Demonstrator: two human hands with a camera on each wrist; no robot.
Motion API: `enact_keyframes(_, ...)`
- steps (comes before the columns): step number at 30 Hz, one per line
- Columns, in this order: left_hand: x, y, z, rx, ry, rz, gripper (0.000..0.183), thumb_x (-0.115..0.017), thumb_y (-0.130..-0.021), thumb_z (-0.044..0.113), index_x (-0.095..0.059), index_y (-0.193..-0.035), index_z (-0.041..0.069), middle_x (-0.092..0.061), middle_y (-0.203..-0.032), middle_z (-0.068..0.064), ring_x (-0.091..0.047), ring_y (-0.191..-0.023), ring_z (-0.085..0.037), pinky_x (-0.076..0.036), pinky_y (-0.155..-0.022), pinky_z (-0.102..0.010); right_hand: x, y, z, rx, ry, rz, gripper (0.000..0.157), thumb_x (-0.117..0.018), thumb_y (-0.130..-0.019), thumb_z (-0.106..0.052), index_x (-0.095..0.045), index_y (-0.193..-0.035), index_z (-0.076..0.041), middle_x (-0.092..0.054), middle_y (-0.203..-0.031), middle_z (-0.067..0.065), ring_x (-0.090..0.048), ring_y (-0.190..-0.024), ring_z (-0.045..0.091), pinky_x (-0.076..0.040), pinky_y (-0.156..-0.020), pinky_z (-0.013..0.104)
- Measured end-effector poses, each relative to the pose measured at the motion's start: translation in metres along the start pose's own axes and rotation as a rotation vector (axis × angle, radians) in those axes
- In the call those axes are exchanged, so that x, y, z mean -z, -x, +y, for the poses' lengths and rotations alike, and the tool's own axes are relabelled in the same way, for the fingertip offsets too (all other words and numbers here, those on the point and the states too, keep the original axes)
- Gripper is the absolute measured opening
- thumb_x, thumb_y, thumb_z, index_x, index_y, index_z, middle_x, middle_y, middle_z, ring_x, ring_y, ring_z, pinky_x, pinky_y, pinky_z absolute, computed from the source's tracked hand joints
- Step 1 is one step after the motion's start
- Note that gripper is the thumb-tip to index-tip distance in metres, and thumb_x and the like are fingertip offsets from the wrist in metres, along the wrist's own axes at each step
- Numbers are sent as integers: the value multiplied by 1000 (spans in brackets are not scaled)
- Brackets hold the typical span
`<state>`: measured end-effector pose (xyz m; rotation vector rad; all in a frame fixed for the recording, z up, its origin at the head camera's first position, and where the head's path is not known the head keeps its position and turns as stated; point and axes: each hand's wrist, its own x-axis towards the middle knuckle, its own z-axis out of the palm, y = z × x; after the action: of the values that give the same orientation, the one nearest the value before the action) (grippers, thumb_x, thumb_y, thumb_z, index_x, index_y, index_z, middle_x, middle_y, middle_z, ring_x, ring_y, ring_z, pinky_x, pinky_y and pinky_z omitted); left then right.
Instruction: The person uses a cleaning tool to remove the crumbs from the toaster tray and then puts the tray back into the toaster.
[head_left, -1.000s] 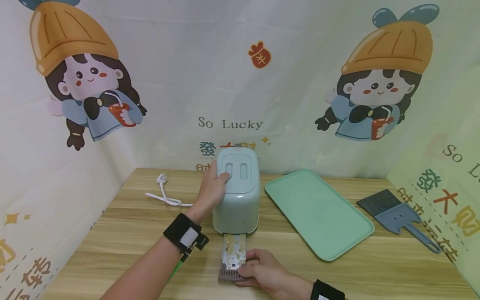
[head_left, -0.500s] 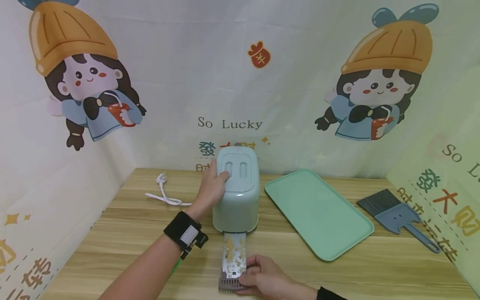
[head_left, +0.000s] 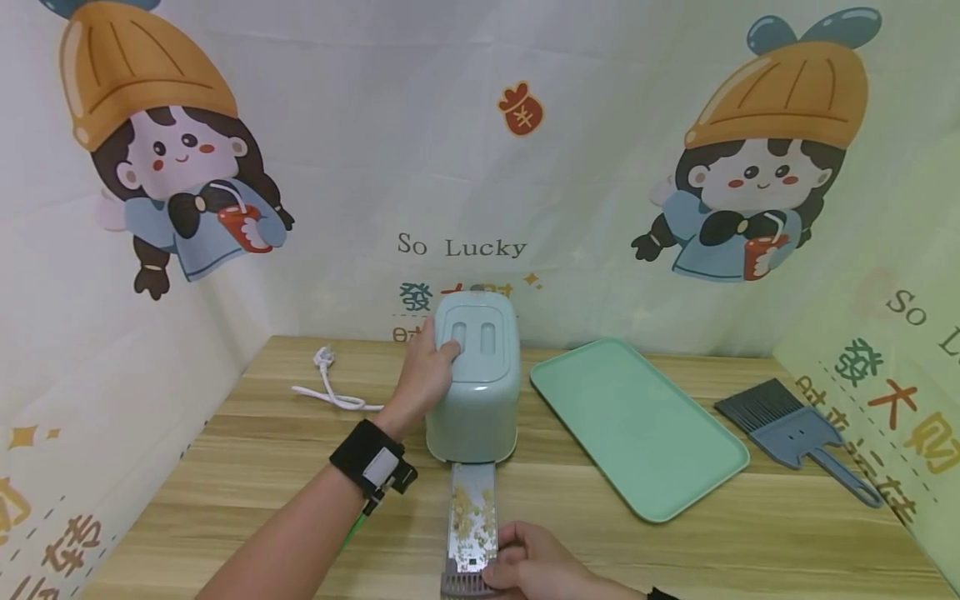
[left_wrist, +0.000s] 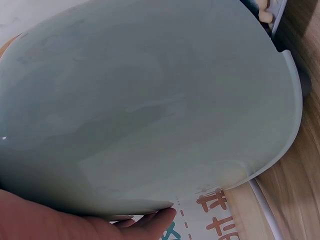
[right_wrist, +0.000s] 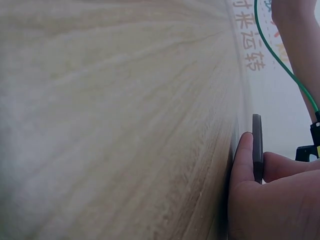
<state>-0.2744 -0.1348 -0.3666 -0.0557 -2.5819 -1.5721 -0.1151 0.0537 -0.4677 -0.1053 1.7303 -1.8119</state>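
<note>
A pale green toaster (head_left: 474, 425) stands upright near the middle of the wooden table. My left hand (head_left: 426, 379) grips its left side, thumb up on the top by the slots; the left wrist view shows fingers along the far side of the smooth shell (left_wrist: 150, 110). From the toaster's base a long metal crumb tray (head_left: 472, 533) sticks out toward me, scattered with yellowish crumbs. My right hand (head_left: 536, 562) pinches the tray's grey slatted handle (head_left: 463, 585) at its right end. In the right wrist view, the handle's dark edge (right_wrist: 257, 147) sits between thumb and fingers.
Right of the toaster lies a flat green tray (head_left: 637, 433). Farther right is a blue-grey brush with dark bristles and its dustpan-like body (head_left: 798, 433). A white power cord (head_left: 337, 400) with plug rests at the left. Printed cloth (head_left: 577, 208) walls the table's back and sides.
The crumb tray has slid farther out of the toaster toward me, drawn by my right hand, and more crumbs show. My left hand has stayed on the toaster.
</note>
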Motion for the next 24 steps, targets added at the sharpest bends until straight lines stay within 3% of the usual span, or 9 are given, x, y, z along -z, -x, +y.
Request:
enact_keyframes(6,1,1,1,-3,-10,-2,62,-39,-100,26,-8,-153,17,-16,-154,-12,-15,-139,-26,-15,-113,-50,6,5,4,14,59,-33,28,-66,-83,-2,-49,-106,1,-61,-75,2,-56,-62,8,-47,-54,18)
enact_keyframes(15,2,1,1,-20,6,-4,56,-40,-100,23,-17,-151,14,-25,-148,-12,-25,-132,-26,-20,-111,-52,20,15,17,31,60,-41,30,-66,-83,-3,-49,-108,5,-66,-81,6,-63,-75,17,-54,-66,27)
enact_keyframes(24,2,1,1,-19,-2,-1,54,-41,-100,23,-20,-149,12,-27,-146,-14,-25,-132,-27,-21,-111,-52,54,34,14,-7,73,7,40,-65,-83,-7,-46,-114,8,-64,-85,7,-62,-76,18,-54,-67,28)
